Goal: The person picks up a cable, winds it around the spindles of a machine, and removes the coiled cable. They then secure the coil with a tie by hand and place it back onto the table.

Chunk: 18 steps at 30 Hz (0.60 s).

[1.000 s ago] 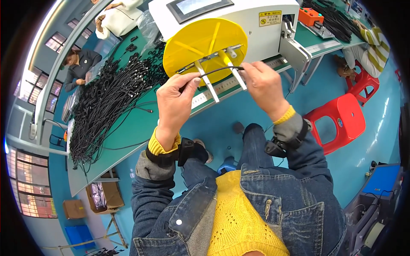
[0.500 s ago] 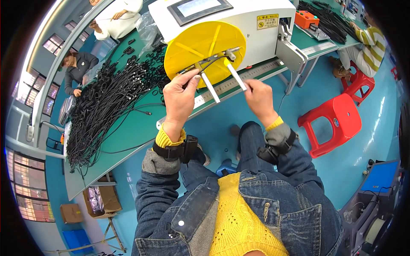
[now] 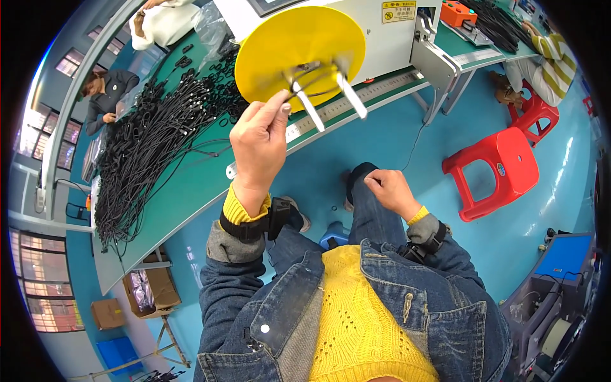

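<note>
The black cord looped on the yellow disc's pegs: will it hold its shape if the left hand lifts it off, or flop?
Probably flop: the black cord is thin and bends around the pegs. Likely light, since the left hand pinches it with fingertips alone. The cord pile lies limp and tangled, so expect snagging.

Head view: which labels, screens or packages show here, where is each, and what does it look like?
Warning label: yellow rectangle on the white machine's front, top centre.
Screen: grey-framed panel atop the machine, cut by the top edge.
Cardboard boxes: brown, on the floor, lower left.
Round sticker: small, blue, on the red stool.
</note>
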Available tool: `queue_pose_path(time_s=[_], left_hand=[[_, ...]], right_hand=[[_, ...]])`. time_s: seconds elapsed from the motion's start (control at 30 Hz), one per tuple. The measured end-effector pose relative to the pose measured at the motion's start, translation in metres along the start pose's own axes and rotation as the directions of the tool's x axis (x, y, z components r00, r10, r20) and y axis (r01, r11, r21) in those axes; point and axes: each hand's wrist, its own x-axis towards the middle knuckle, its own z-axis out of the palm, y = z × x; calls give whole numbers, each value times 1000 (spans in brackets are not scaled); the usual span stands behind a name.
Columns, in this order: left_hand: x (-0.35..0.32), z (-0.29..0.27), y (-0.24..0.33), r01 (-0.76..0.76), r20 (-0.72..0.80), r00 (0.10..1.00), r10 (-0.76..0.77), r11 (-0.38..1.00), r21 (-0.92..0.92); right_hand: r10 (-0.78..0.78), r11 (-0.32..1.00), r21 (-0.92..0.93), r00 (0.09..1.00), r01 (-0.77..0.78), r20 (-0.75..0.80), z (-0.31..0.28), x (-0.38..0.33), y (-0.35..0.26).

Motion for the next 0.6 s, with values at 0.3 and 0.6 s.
queue_pose_path(time_s=[0.3,0.6], left_hand=[[-16,0,17,58,26,998,-57,997,-42],[-28,18,15,39,20,999,-38,996,-77]], right_hand=[[69,997,28,997,-70,38,-3,-6,7],[62,997,41,997,-64,49,-6,7,6]])
